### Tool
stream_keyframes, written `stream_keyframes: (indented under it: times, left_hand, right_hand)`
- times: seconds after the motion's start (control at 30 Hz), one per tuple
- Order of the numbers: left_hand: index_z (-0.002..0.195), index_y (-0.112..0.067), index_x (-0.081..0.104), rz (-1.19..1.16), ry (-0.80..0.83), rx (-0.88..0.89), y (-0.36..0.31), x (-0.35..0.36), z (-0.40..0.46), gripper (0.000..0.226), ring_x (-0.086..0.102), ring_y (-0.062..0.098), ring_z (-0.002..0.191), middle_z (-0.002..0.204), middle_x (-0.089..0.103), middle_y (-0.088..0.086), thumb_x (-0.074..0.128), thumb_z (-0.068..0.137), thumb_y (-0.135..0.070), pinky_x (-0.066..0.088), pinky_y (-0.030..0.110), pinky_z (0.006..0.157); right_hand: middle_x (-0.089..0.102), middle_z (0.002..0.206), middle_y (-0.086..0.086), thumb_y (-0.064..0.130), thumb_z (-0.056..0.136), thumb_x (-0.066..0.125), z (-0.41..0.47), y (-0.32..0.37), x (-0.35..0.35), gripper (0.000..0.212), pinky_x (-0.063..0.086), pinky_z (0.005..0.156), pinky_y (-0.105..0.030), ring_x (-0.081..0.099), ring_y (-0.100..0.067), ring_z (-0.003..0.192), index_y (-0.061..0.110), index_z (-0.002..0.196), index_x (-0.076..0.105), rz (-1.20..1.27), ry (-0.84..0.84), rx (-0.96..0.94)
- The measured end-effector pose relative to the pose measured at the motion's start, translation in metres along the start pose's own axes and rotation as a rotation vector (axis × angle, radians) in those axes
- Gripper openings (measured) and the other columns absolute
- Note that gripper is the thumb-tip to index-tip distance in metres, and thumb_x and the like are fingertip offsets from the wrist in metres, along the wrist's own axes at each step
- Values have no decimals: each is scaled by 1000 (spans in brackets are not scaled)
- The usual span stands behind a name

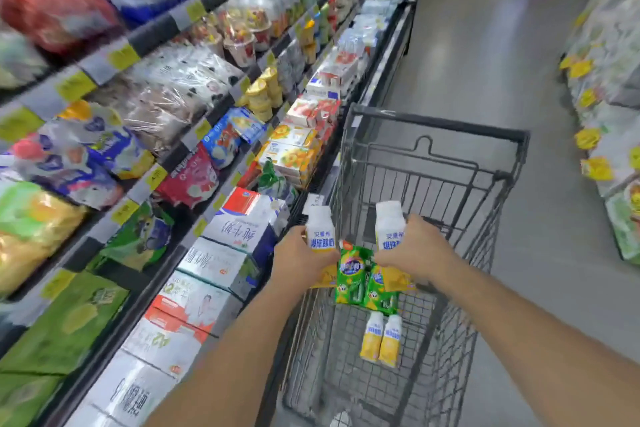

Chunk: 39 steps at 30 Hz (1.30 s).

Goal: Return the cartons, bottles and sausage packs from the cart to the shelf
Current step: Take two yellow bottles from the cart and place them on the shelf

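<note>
My left hand (300, 258) grips a white and yellow bottle (320, 229) above the black wire cart (433, 163). My right hand (414, 251) grips a second bottle (389, 225) of the same kind. Both bottles stand upright, caps up. In the cart, just below my hands, lie two green sausage packs (363, 282). Two more white and yellow bottles (381, 340) lie side by side on the cart's floor. The shelf (194, 163) runs along the left, its lowest tier stacked with white milk cartons (225, 253).
The chilled shelf holds bagged goods, yogurt cups (242, 42) and boxed packs (294, 152) on several tiers with yellow price tags. Grey aisle floor (485, 62) stretches ahead on the right. Another display with yellow tags (602, 80) lines the far right.
</note>
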<state>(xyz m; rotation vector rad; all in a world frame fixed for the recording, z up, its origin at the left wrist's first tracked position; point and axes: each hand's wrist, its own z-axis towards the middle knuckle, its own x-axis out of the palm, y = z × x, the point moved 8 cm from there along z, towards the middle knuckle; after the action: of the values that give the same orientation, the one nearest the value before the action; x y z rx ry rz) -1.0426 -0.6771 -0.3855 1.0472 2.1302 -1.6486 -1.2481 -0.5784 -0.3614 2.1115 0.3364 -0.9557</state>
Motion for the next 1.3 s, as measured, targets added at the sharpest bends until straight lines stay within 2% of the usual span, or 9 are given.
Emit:
stream_keyframes:
  times: [0.2,0.4,0.6,0.87,0.97,1.07,1.17,1.23,1.3]
  left_hand:
    - [102,-19,65,-3,-243,63,-24,-109,-85,41,65,14,78,89,69,-1,86,70,-34,52,30,67]
    - [99,-14,66,-40,-476,-29,5,-209,-202,40,69,20,85,93,72,3,87,69,-30,58,40,79]
    - [104,-21,67,-25,-767,-152,82,-311,-342,53,70,16,85,93,74,-1,88,59,-42,59,38,78]
    - [99,-20,68,-110,-1062,-302,205,-399,-526,45,69,13,84,89,74,-2,90,62,-35,57,32,78]
    - [106,-21,63,-157,-1111,-317,258,-426,-602,51,66,5,79,93,71,-5,90,64,-32,52,19,67]
    - [104,-23,61,-175,-1183,-358,309,-456,-683,49,62,1,74,91,68,-7,90,65,-30,44,13,58]
    - [104,-24,61,-155,-1249,-399,352,-482,-760,47,60,-1,75,92,67,-7,88,67,-33,45,15,59]
    - [105,-22,62,-130,-1276,-438,373,-495,-803,45,61,2,76,91,66,-8,87,69,-34,48,19,63]
    - [107,-21,61,-146,-1300,-466,393,-504,-836,48,63,10,82,93,66,-6,87,69,-34,54,27,72]
  right_hand:
    - [64,83,-2,46,56,77,-69,91,-32,54,38,49,-25,61,-16,70,16,95,57,-104,38,-359]
    - [65,88,-3,45,65,82,-163,178,2,52,49,54,-27,64,-16,74,15,99,58,-215,171,-660]
    - [63,91,-1,37,66,84,-296,258,74,53,42,52,-26,62,-18,78,16,106,55,-222,308,-932]
    - [64,81,-1,32,66,80,-503,324,197,31,46,55,-25,63,-19,77,21,85,57,-245,461,-1240]
    - [61,89,-2,36,64,82,-586,339,252,51,59,71,-38,63,-22,84,16,101,53,-233,522,-1263]
    - [65,91,-3,36,64,82,-672,352,303,45,59,73,-39,64,-20,84,19,96,55,-235,579,-1331]
    - [66,79,0,32,67,82,-748,366,347,29,53,60,-32,60,-8,69,24,80,57,-214,658,-1406]
    - [64,80,2,32,68,80,-789,373,373,30,43,51,-25,55,-2,66,22,87,59,-235,683,-1448]
    - [67,86,0,38,67,79,-820,380,399,40,42,52,-26,61,-10,73,19,96,60,-243,702,-1463]
